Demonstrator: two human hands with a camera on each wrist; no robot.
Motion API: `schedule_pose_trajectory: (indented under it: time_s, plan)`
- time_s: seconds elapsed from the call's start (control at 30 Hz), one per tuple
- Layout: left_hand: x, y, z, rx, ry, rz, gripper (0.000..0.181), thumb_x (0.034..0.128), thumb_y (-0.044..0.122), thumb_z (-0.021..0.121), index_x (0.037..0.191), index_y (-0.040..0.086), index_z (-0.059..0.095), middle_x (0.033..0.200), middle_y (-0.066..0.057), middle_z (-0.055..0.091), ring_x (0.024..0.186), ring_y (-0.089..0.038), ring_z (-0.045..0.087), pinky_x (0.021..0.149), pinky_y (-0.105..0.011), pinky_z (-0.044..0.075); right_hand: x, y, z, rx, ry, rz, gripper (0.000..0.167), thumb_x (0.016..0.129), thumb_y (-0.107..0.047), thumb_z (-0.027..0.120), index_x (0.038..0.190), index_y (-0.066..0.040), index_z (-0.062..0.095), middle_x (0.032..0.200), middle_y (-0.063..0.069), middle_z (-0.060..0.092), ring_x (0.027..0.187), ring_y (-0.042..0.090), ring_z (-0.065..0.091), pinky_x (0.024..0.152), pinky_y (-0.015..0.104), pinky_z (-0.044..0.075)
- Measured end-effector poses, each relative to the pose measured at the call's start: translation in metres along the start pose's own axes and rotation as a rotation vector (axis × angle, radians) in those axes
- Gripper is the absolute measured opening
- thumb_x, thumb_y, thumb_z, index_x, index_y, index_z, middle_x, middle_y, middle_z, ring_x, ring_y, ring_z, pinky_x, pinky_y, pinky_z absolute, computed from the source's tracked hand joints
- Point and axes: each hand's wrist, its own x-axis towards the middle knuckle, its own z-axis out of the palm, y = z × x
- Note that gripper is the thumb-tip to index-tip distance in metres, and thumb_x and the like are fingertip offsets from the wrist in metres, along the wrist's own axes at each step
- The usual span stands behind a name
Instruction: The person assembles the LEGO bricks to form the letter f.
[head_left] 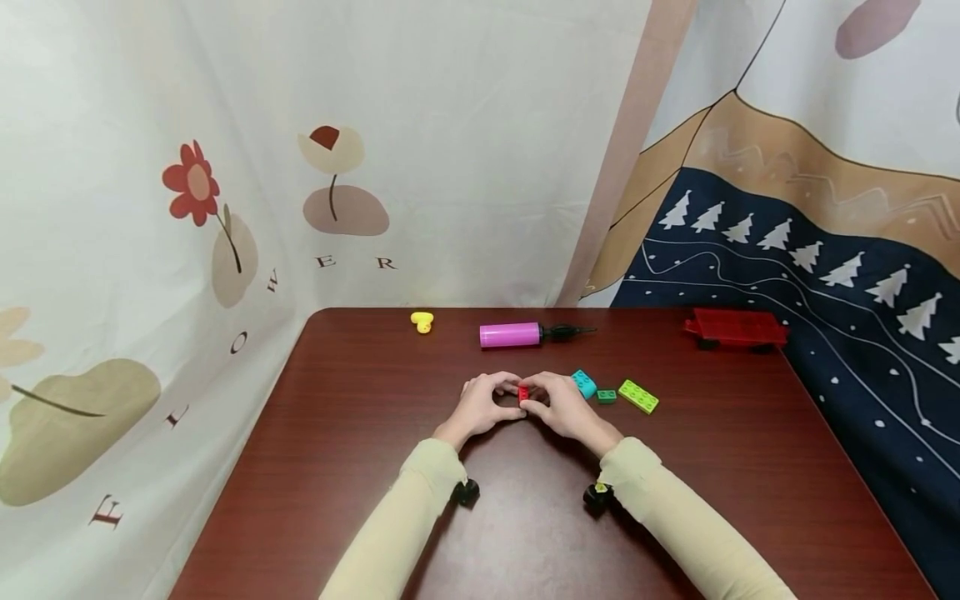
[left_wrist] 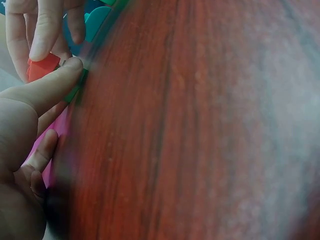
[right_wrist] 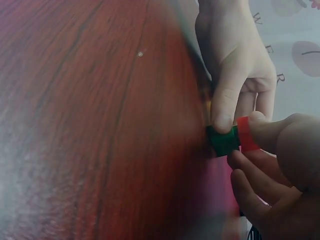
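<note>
"Where's that red brick [head_left: 523,395]?"

"Between the left hand [head_left: 482,406] and the right hand [head_left: 564,406], over the bench [head_left: 300,467]: the right pinches it, the left pinches a green brick [right_wrist: 226,145]."

"Side by side?"

"Green on the left, seemingly touching. Neither hand's nearer; fingers hide the long axis."

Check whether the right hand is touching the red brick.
Touching. The right wrist view shows it: the right hand's thumb lies against the red brick, with no gap between them.
</note>
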Motion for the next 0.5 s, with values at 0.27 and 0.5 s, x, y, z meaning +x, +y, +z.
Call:
schedule_pose_trajectory:
  time_s: [0.27, 0.5]
  plan:
    - [-0.0005, -0.0026, 0.0037, 0.0, 0.002, 0.006, 0.052, 0.0805, 0.03, 0.094, 0.127, 0.019, 0.073, 0.107, 0.01, 0.08, 0.102, -0.014, 0.064, 0.1, -0.048, 0.038, 0.0024, 0.0001, 0.0036, -0.066, 0.009, -0.018, 0.028, 0.091, -0.009, 0.083, 0.117, 0.0, 0.075, 0.107, 0.01, 0.073, 0.092, 0.02, 0.074, 0.079, 0.033, 0.06]
    - [0.0009, -0.0045, 0.0024, -0.014, -0.004, 0.037, 0.052, 0.0782, 0.03, 0.095, 0.124, 0.018, 0.074, 0.106, 0.008, 0.08, 0.1, -0.013, 0.066, 0.1, -0.047, 0.04, 0.0042, 0.0012, 0.0063, -0.078, 0.04, -0.04, 0.025, 0.088, -0.006, 0.085, 0.111, 0.0, 0.077, 0.101, 0.008, 0.073, 0.088, 0.018, 0.074, 0.077, 0.029, 0.059]
